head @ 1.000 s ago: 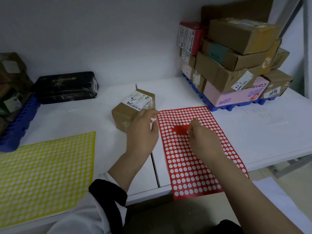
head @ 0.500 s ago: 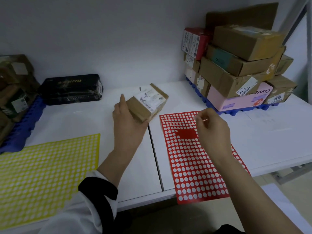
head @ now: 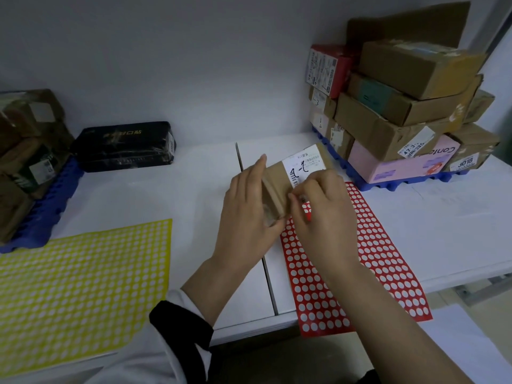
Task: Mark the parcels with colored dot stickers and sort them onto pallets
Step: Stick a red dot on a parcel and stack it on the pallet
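Both hands meet at frame centre: the left hand [head: 249, 217] grips the small brown white-labelled cardboard parcel [head: 279, 173] just above the red dot-sticker sheet [head: 374, 259], likely steadying it for the right hand [head: 321, 217], whose fingertips bunch against its label edge, whether pinching a dot I cannot tell.

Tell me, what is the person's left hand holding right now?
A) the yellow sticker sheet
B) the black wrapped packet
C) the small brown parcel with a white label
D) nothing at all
C: the left hand has its fingers wrapped round the small brown parcel, while the black packet and the yellow sheet lie untouched further left.
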